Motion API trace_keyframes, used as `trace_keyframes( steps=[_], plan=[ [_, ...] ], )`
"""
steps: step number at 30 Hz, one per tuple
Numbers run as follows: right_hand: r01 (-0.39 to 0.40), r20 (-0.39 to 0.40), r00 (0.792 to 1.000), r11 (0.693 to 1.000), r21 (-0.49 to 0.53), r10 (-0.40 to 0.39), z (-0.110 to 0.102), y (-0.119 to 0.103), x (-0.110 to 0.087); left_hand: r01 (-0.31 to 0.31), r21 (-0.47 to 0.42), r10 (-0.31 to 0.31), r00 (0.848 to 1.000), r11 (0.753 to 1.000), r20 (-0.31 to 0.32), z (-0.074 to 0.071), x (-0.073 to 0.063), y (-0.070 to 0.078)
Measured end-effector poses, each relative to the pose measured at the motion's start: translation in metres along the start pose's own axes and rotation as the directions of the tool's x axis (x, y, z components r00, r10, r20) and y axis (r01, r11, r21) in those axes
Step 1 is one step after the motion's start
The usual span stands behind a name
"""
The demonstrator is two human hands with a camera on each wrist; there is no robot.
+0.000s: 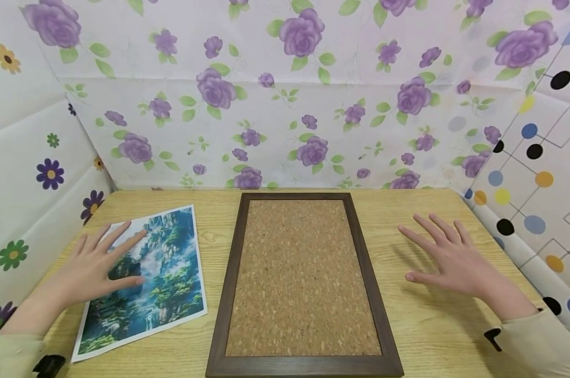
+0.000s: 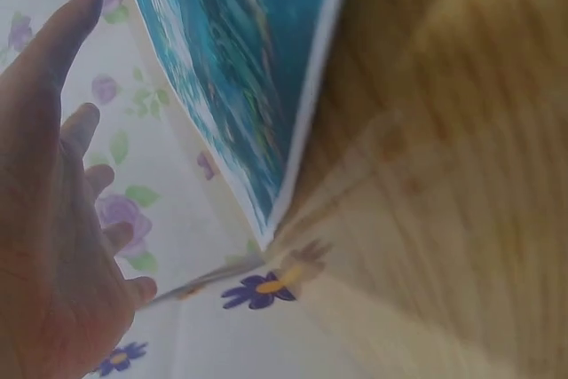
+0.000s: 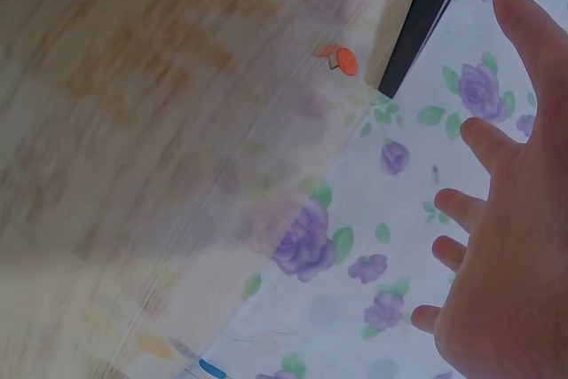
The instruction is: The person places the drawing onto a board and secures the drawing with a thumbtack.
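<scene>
A dark-framed cork board [image 1: 303, 278] lies flat in the middle of the wooden table. To its left is a white-bordered print of a blue-green mountain landscape [image 1: 171, 273], set at a slant. My left hand [image 1: 97, 265] is spread over the print's left part, holding nothing and covering some of it. On the board's other side, my right hand [image 1: 450, 260] hovers above bare wood with fingers apart, its shadow falling below. A small orange round thing [image 3: 346, 61] sits on the table in the right wrist view, near the frame's dark edge [image 3: 417, 28].
Behind the table [image 1: 426, 205] hangs a white cloth with purple roses [image 1: 313, 152]. Flower-patterned sheeting [image 1: 15, 157] borders the left side, and a sheet with coloured dots [image 1: 545, 178] the right. Wood shows on both sides of the board.
</scene>
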State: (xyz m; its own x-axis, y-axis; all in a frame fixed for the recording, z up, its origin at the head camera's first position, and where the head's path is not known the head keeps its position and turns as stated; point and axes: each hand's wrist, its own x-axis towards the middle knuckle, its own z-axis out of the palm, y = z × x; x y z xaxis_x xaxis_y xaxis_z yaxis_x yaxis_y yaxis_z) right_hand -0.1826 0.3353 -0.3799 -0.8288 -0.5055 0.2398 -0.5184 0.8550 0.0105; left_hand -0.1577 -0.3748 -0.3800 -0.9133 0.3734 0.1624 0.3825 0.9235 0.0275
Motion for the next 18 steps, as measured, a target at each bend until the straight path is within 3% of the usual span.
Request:
trace_keyframes(
  steps=[9, 18],
  plan=[
    [0.003, -0.014, 1.000, 1.000, 0.019, -0.003, 0.002, -0.001, 0.001, 0.077, -0.089, -0.075, 0.997, 0.993, 0.029, -0.002, -0.012, -0.013],
    [0.000, -0.040, 0.999, 1.000, 0.017, 0.001, 0.003, -0.001, 0.001, 0.179, -0.197, -0.165, 0.983, 0.964, 0.086, -0.001, -0.019, -0.021]
  ],
)
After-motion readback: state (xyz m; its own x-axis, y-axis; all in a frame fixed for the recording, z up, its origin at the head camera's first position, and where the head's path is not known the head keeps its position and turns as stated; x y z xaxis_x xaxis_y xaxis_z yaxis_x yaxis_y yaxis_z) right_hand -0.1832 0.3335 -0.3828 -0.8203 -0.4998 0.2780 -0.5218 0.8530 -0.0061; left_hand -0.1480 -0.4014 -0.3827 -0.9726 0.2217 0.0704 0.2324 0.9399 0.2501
